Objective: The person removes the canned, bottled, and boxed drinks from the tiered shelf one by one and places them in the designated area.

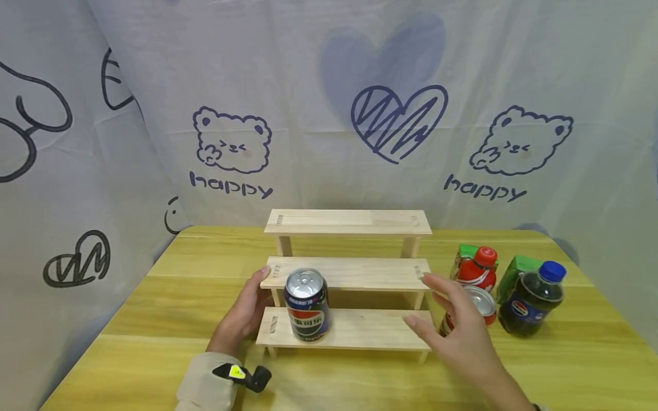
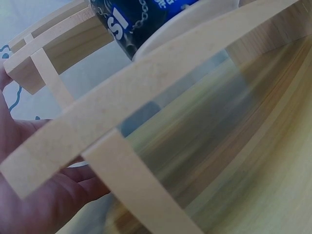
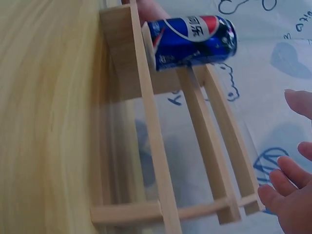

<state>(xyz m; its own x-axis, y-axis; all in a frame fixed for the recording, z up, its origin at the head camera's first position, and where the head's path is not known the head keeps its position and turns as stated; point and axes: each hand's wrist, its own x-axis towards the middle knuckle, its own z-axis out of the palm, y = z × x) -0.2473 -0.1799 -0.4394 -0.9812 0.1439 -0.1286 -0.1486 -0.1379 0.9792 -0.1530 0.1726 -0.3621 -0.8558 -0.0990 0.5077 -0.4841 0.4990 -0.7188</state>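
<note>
A three-tier wooden display rack [image 1: 370, 329] stands on the table. On its lowest step, toward the left, a dark blue Pepsi can [image 1: 307, 311] stands upright. My left hand [image 1: 240, 317] holds the rack's left end, thumb on the middle step's edge; the left wrist view shows its fingers [image 2: 87, 183] partly behind the planks. At the rack's right end my right hand [image 1: 460, 328] hovers with fingers apart, holding nothing. In the right wrist view, those spread fingers [image 3: 287, 180] appear beside the planks. Behind this hand, a red can [image 1: 480, 302] is partly hidden.
Right of the rack stand a red-capped bottle [image 1: 483, 268] and a blue-capped Pepsi bottle [image 1: 532, 299]. Two green cartons, one of them a green carton [image 1: 516, 271] behind the Pepsi bottle, are partly covered. A white printed curtain [image 1: 308, 160] hangs behind the yellow wood-grain table [image 1: 169, 302].
</note>
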